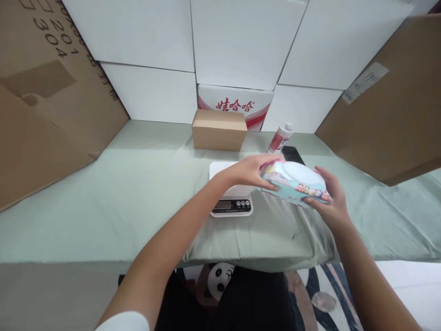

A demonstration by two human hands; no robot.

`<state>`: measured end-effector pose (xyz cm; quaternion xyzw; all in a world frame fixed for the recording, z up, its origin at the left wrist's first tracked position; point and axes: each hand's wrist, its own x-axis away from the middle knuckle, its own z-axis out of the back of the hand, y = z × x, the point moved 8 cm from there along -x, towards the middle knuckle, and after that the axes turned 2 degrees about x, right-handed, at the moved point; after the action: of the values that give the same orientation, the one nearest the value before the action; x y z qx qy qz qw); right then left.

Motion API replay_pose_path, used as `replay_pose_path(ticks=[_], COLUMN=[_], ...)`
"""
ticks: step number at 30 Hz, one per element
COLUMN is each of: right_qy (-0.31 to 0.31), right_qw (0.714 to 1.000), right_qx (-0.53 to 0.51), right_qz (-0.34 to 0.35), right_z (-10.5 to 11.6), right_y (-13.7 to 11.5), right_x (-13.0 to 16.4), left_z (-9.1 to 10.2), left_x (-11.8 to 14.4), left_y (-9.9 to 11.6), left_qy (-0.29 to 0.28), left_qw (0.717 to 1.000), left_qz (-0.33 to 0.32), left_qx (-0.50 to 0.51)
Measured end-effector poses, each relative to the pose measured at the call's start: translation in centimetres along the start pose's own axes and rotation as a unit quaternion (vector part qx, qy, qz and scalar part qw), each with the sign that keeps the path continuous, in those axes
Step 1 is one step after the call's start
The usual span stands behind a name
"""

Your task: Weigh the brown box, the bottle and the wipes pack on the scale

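I hold a colourful pack of wipes [295,180], with a white lid and cartoon figures on its side, in both hands just above the green cloth. My left hand [248,171] grips its left end from above. My right hand [330,198] supports its right end from below and behind. Just left of the pack lies a white kitchen scale [230,198] with a small display and buttons facing me; my left wrist crosses over its platform.
A small brown carton [219,130] stands behind the scale, with a red-and-white printed box [237,105] behind it. A small red-labelled bottle [280,138] and a black phone [293,154] lie to the right. Large cardboard sheets [389,115] lean at both sides against white boxes.
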<state>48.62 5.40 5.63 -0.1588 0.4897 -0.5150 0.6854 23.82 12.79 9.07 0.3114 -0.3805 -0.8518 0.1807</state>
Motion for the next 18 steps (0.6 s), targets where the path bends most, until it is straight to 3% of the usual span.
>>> replay_pose_path(ticks=[4,9,12,18], right_qy=[-0.039,-0.116,-0.131,-0.140], right_qw=[0.991,0.975,0.974,0.979], right_qx=[-0.101,-0.170,-0.172,-0.138], right_qz=[0.078,0.087,0.066,0.044], right_z=[-6.1,-14.6,-16.6,-17.4], right_y=[-4.0,-5.4,-4.7,-4.3], right_x=[-4.4,-7.0,-6.6,-5.3], left_z=[5.5,8.5,8.3,8.0], left_x=[5.4,12.4,14.2,14.5], left_y=[0.7,-3.1,-4.7,-4.8], left_qy=[0.110,0.210,0.224,0.228], left_qw=[0.993,0.975,0.971,0.970], left_qz=[-0.024,0.044,0.068,0.075], left_qx=[-0.038,-0.052,-0.051,-0.047])
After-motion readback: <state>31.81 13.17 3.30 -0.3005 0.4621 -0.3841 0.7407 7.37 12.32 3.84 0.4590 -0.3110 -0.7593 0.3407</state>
